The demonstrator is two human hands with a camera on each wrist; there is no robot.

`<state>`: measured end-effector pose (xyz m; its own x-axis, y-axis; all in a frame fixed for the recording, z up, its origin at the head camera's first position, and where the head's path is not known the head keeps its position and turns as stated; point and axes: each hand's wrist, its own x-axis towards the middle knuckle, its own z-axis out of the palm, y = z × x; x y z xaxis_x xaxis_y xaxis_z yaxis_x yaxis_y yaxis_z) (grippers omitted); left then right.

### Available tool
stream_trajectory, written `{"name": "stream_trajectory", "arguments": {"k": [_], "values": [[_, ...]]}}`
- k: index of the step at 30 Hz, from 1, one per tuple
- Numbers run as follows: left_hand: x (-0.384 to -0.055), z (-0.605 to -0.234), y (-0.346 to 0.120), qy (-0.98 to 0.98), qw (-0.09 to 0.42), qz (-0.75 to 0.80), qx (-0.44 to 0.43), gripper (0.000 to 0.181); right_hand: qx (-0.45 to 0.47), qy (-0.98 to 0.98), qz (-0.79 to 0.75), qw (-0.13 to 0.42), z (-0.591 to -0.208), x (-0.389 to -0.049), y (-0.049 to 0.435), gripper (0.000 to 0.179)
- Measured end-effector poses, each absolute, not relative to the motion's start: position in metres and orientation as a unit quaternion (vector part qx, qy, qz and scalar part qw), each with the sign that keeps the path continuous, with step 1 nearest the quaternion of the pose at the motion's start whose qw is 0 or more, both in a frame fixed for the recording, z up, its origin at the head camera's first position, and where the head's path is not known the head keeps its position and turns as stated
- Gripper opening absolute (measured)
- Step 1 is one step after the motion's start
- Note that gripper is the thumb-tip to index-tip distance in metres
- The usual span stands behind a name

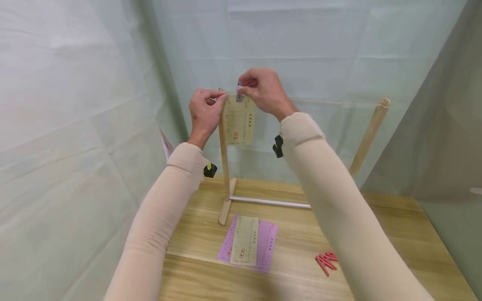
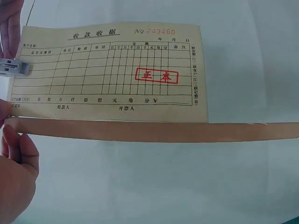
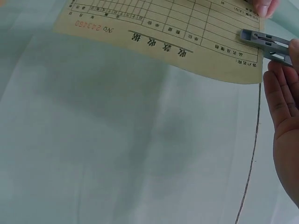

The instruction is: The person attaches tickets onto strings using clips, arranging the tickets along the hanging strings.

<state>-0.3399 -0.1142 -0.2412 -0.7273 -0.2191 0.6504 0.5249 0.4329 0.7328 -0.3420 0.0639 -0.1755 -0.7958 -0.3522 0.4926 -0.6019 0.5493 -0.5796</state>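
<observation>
A pale yellow receipt slip hangs at the string's left end, beside the wooden post. Thumb and fingertips of my left hand pinch its top left corner, right at the post. My right hand holds a grey clothespin between thumb and fingers. In the right wrist view the jaws of the clothespin lie over the slip's top edge, where the string meets it. Printed lines and a red boxed stamp show on the slip in the left wrist view.
Below, on the wooden table, another yellow slip lies over purple slips. Several red clothespins lie to the right, partly behind my right sleeve. A white rod runs from the left post's foot towards the right post.
</observation>
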Motion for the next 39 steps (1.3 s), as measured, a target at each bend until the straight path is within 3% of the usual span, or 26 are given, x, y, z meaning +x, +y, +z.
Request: {"name": "stream_trajectory", "arguments": {"k": [17, 28, 39], "values": [[-0.339, -0.246, -0.113, -0.779, 0.396, -0.472, -0.118, 0.017, 0.272, -0.871, 0.394, 0.109, -0.181, -0.345, 0.061, 0.041], [-0.336, -0.237, -0.122, -0.827, 0.389, -0.376, -0.156, 0.021, 0.281, -0.871, 0.387, 0.116, -0.181, -0.344, 0.059, 0.043], [-0.334, -0.234, -0.118, -0.830, 0.360, -0.401, -0.142, 0.019, 0.289, -0.855, 0.404, 0.150, -0.184, -0.343, 0.066, 0.035]]}}
